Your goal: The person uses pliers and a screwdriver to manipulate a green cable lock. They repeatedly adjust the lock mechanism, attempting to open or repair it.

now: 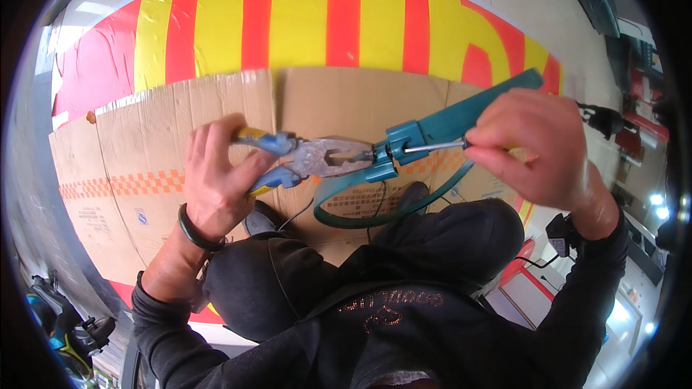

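The left hand is closed tight around the blue and yellow handles of a pair of grey metal pliers. The pliers point to the right, and their tips bite onto the near end of a teal plastic part with a long flat arm. This keeps the part from turning or slipping. The right hand is curled around the handle of a thin metal screwdriver, whose shaft runs left into the blocky end of the teal part, just beside the plier tips. The handle is hidden inside the fist, so its colour cannot be told. A curved teal strap hangs in a loop below the part, above the person's dark trousers. Further off, a flat brown cardboard sheet lies on the floor, maybe to keep it clean. Beyond it is a red and yellow striped floor.
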Tool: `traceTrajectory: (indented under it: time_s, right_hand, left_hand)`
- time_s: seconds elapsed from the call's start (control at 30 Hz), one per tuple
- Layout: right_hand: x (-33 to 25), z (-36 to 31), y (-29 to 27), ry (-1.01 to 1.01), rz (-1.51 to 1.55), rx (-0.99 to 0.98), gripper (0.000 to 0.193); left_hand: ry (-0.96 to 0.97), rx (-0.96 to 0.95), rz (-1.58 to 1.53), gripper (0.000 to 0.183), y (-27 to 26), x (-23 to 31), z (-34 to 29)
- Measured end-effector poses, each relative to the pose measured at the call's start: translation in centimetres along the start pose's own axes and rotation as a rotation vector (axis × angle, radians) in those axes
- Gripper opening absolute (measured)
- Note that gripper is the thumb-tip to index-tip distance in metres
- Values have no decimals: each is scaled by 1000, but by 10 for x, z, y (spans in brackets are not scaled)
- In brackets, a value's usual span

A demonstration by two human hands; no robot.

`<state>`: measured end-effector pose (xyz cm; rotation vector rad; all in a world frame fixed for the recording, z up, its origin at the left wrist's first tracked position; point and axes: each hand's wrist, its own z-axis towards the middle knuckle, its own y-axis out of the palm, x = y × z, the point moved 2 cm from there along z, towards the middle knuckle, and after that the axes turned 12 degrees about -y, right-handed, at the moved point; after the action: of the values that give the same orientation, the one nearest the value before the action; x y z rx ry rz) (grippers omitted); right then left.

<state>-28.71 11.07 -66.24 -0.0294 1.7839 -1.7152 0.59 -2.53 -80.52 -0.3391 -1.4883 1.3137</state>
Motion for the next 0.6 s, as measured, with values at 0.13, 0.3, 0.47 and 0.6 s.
traceTrajectory:
  time_s: [0.13, 0.3, 0.47, 0.6]
  right_hand:
    - [-10, 0, 6, -202, -309, -10, 35]
    - [-7, 21, 3, 199, -1, 58, 30]
    - [1, 16, -15, 277, -6, -541, 25]
    - [9, 12, -17, 269, 411, -296, 18]
  left_hand:
    - [-14, -62, -22, 28, 3, -1, -4]
    - [-54, 16, -29, 30, 1, -2, -5]
    - [4, 29, 28, 31, -2, 0, -3]
    - [25, 60, -13, 35, -2, 0, -2]
